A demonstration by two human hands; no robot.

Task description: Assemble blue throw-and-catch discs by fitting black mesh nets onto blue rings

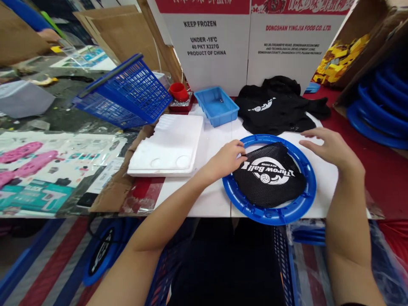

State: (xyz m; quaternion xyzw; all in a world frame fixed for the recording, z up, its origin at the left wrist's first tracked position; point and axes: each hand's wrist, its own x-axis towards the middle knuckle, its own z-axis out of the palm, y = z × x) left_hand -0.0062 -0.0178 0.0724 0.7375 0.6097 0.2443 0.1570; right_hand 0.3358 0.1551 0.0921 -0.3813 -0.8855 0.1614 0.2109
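A blue plastic ring (pixel 232 193) lies on the white surface, tipped over its front edge. Inside it is a black mesh cloth (pixel 270 193) printed "Throw Ball". My left hand (pixel 227 159) is closed at the ring's upper left, its fingers pinching the corner of the mesh. To the right of the ring hovers my right hand (pixel 328 146), fingers apart and holding nothing. More black mesh pieces (pixel 274 112) are heaped behind the ring.
Behind stand a small blue tray (pixel 217 106), a red cup (pixel 179 91) and a white carton (pixel 207 63). A foam block (pixel 168 144) and tilted blue basket (pixel 127 93) are left. Blue rings (pixel 379 106) and yellow parts (pixel 341 59) sit right.
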